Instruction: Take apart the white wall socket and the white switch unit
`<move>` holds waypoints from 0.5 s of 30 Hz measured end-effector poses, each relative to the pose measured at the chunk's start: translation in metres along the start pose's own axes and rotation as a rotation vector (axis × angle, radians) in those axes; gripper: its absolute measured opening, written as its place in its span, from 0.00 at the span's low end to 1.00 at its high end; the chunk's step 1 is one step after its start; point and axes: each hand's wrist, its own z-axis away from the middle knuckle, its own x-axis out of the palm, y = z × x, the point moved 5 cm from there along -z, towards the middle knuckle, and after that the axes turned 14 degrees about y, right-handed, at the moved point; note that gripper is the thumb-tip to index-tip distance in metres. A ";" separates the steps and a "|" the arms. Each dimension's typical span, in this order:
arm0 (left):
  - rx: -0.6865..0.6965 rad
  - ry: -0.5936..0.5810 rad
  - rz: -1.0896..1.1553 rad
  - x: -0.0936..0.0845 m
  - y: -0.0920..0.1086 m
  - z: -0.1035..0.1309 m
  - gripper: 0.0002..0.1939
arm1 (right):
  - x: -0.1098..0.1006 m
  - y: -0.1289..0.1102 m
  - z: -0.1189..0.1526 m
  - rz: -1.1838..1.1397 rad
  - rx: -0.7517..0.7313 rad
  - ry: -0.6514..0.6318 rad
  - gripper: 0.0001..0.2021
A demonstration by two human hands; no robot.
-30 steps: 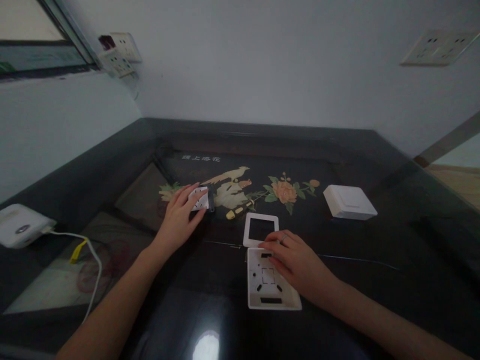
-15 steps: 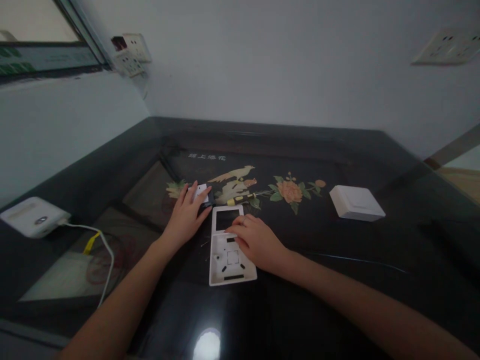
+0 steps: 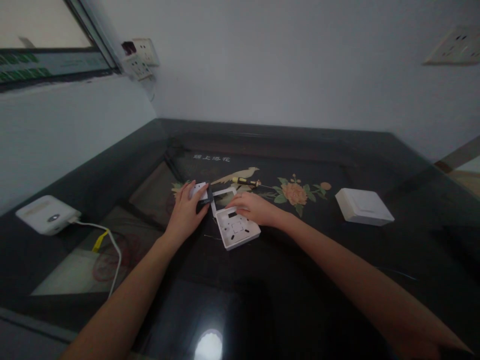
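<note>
My left hand [image 3: 188, 206] has its fingers closed around a white socket module [image 3: 198, 189] with a dark back, down on the table. My right hand [image 3: 257, 207] pinches the far edge of an open white socket back box [image 3: 237, 229], whose near part looks slightly raised. Slots and small holes show in its floor. Just beyond the box, a thin white frame [image 3: 213, 207] lies partly hidden by my right fingers. A screwdriver [image 3: 245, 182] with a yellow and black handle rests farther off, its shaft pointing right.
A closed white box [image 3: 363, 206] sits at the right on the dark glossy table [image 3: 300, 300]. On the left is a white device [image 3: 47, 215] with a white cable [image 3: 117, 250] and yellow tag. Thin wires lie near the back box and at right. Wall sockets [image 3: 146, 51] are behind.
My right hand has pushed the back box and frame away from me, turning them slightly. The screwdriver has shifted farther back. My left hand stays on the socket module.
</note>
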 end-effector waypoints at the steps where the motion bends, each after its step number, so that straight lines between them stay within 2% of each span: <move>1: -0.004 0.005 0.008 0.000 -0.001 0.000 0.26 | 0.000 0.003 -0.003 -0.007 -0.005 -0.006 0.16; 10: -0.016 0.032 0.065 0.001 -0.007 -0.003 0.25 | 0.001 0.022 -0.025 -0.043 -0.004 -0.031 0.16; 15: -0.009 0.028 0.051 -0.003 -0.007 -0.003 0.25 | 0.001 0.032 -0.040 -0.022 0.026 0.000 0.17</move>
